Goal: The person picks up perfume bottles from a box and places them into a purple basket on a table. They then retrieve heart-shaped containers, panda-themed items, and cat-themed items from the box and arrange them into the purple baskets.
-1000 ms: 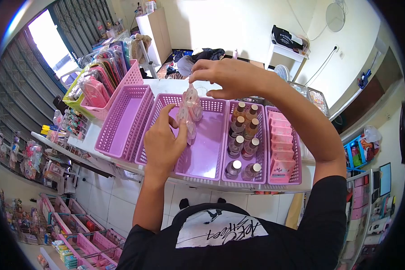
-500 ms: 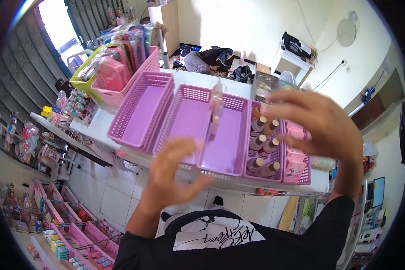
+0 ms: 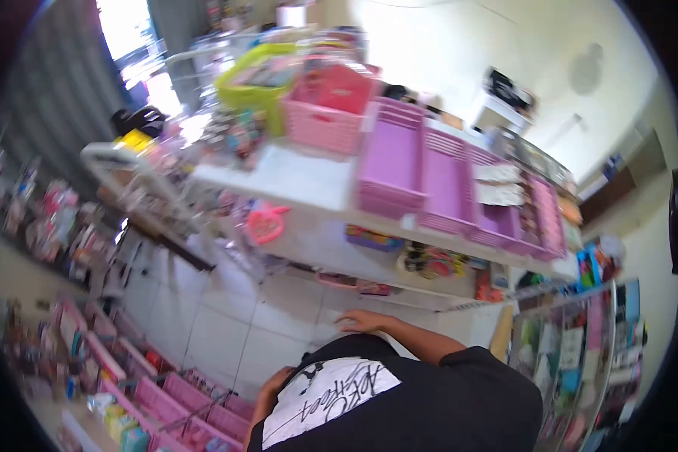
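My right hand [image 3: 363,321] hangs low in front of my body, fingers loosely stretched with nothing visible in them. My left hand [image 3: 277,380] is down beside my shirt; its fingers are mostly hidden. Neither hand touches the baskets. On the white table ahead stand a purple basket [image 3: 393,154], another purple basket [image 3: 446,173] and a third [image 3: 496,222] with white packets [image 3: 499,185] in or over it. At the right end, a narrow basket holds small bottles [image 3: 535,215] beside a row of pink boxes [image 3: 548,211].
A pink basket [image 3: 324,124] and a lime-green basket [image 3: 250,84] hold packaged goods on the table's left. A lower shelf [image 3: 316,252] carries goods, including a pink heart-shaped item [image 3: 265,224]. Pink bins [image 3: 158,399] stand lower left; a glass display case [image 3: 572,339] is at right.
Both hands have dropped from above the baskets to near my body. My view has turned left, so the baskets appear farther right. White packets now show at the third basket.
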`<state>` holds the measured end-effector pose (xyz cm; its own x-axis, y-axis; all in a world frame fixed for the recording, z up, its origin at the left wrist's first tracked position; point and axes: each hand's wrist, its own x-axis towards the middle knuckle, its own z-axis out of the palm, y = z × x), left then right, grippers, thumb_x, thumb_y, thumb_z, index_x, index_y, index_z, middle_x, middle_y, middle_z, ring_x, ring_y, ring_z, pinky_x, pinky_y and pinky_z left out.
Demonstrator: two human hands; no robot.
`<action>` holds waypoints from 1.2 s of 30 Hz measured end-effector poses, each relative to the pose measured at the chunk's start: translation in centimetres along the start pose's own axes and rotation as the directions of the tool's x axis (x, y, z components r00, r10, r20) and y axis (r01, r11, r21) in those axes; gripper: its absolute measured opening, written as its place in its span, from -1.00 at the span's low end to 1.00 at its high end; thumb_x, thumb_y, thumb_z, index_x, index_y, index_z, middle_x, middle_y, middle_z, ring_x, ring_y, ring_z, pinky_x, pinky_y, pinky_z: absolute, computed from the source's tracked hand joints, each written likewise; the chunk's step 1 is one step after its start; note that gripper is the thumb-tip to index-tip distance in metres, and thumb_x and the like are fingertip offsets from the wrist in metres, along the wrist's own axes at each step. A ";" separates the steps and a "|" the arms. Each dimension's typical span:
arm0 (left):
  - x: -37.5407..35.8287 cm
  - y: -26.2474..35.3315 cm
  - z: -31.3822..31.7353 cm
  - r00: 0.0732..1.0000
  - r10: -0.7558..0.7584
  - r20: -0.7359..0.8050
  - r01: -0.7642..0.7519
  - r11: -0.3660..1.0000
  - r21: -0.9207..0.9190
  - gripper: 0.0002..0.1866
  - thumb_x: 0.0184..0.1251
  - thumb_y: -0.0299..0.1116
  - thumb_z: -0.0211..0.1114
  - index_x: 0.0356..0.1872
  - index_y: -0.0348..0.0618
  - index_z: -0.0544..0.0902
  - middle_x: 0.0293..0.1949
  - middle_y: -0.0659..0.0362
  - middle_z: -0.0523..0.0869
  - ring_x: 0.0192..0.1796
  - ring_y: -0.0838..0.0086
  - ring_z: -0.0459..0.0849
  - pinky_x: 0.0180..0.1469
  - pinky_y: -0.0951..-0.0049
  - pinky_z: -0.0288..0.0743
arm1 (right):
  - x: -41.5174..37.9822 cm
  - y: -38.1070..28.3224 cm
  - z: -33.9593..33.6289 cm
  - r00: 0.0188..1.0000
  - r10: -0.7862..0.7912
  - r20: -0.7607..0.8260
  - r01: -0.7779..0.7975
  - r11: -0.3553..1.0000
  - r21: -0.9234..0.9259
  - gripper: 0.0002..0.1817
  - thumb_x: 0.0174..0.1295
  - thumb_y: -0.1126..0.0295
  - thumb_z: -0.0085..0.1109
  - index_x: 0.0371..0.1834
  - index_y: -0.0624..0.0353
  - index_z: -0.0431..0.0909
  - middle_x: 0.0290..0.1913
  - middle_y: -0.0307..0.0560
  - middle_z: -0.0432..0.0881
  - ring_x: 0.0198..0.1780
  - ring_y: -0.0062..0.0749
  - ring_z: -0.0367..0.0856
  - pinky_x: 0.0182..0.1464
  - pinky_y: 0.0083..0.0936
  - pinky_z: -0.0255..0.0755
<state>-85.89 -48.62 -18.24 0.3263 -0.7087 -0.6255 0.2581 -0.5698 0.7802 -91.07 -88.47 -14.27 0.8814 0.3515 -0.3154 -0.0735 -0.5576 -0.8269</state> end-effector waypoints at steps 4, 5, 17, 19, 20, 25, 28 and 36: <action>-4.9 -2.8 -0.4 0.930 -0.173 -0.324 0.108 0.972 -0.210 -0.36 0.43 0.11 0.16 0.17 -0.32 0.63 0.14 -0.04 0.68 0.16 0.30 0.62 0.24 0.34 0.43 | 0.3 2.6 3.3 0.736 0.662 0.139 -0.574 0.501 0.648 -0.33 0.33 -0.21 0.16 0.29 0.07 0.56 0.23 -0.08 0.60 0.20 -0.16 0.56 0.21 -0.14 0.48; -5.4 -5.2 -1.4 0.908 -0.248 -0.338 0.174 0.956 -0.236 -0.36 0.40 0.12 0.18 0.15 -0.33 0.64 0.11 -0.05 0.70 0.14 0.28 0.64 0.22 0.32 0.44 | 1.1 9.2 5.4 0.683 0.709 0.173 -0.671 0.517 0.531 -0.36 0.32 -0.22 0.15 0.22 0.06 0.62 0.13 -0.05 0.65 0.16 -0.14 0.58 0.08 -0.12 0.56; -12.3 -15.3 -16.1 0.652 -0.542 -0.530 0.309 0.829 -0.467 -0.44 0.31 0.04 0.20 -0.01 -0.33 0.72 -0.05 -0.14 0.77 0.05 0.08 0.73 0.16 0.22 0.51 | 33.7 13.1 8.4 0.978 0.137 0.155 -0.096 0.964 -0.249 -0.53 0.36 -0.01 0.06 -0.11 0.22 0.68 -0.14 0.19 0.73 -0.07 0.04 0.72 0.04 -0.08 0.56; -11.9 -15.2 -19.3 0.516 -0.563 -0.645 0.316 0.825 -0.468 -0.45 0.34 0.02 0.17 0.00 -0.34 0.70 -0.05 -0.14 0.76 0.07 0.08 0.72 0.17 0.22 0.50 | 43.0 5.5 7.6 0.989 0.104 0.106 -0.098 0.993 -0.063 -0.55 0.34 0.11 0.14 0.05 0.29 0.65 -0.21 0.16 0.72 -0.22 -0.08 0.71 -0.07 -0.19 0.56; -11.9 -15.3 -21.3 0.371 -0.547 -0.750 0.328 0.833 -0.446 -0.46 0.36 0.01 0.14 0.01 -0.34 0.69 -0.05 -0.14 0.76 0.08 0.08 0.71 0.17 0.22 0.49 | 47.7 2.3 7.5 0.988 0.004 0.151 0.006 0.998 -0.069 -0.55 0.37 0.09 0.16 0.07 0.27 0.64 -0.20 0.07 0.72 -0.23 -0.29 0.69 -0.09 -0.32 0.56; -13.1 -14.0 -30.8 0.213 -0.651 -0.728 0.127 0.757 -0.641 -0.46 0.41 -0.02 0.09 0.03 -0.38 0.64 -0.05 -0.16 0.74 0.07 0.08 0.69 0.18 0.22 0.47 | 61.0 -22.2 5.5 0.945 0.095 0.311 -0.182 0.948 0.262 -0.55 0.38 0.14 0.20 0.12 0.31 0.59 0.00 0.05 0.71 -0.08 -0.34 0.68 0.04 -0.36 0.54; -13.6 -15.4 -37.1 0.309 -0.640 -0.703 0.126 0.760 -0.637 -0.50 0.41 -0.05 0.12 0.03 -0.37 0.64 -0.07 -0.14 0.74 0.01 0.12 0.70 0.15 0.26 0.49 | 68.1 -28.9 6.3 0.917 -0.166 0.362 0.059 0.955 0.290 -0.54 0.40 0.16 0.21 0.15 0.33 0.56 0.01 0.00 0.69 -0.06 -0.39 0.67 -0.02 -0.42 0.55; -20.5 -24.1 -60.7 0.415 -0.552 -0.723 0.013 0.798 -0.602 -0.55 0.39 -0.09 0.21 -0.01 -0.33 0.66 -0.12 -0.04 0.75 -0.03 0.24 0.70 0.11 0.31 0.51 | 86.7 -44.3 -3.3 0.775 -0.053 -0.630 0.387 0.828 0.406 -0.64 0.44 0.30 0.12 0.22 0.21 0.43 -0.13 -0.09 0.66 -0.27 -0.51 0.65 -0.26 -0.60 0.47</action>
<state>-43.59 4.92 -24.04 0.6505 0.3212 -0.6882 0.7578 -0.2138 0.6165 -9.89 -35.72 -3.42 0.9807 -0.1720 0.0933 0.0912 -0.0200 -0.9956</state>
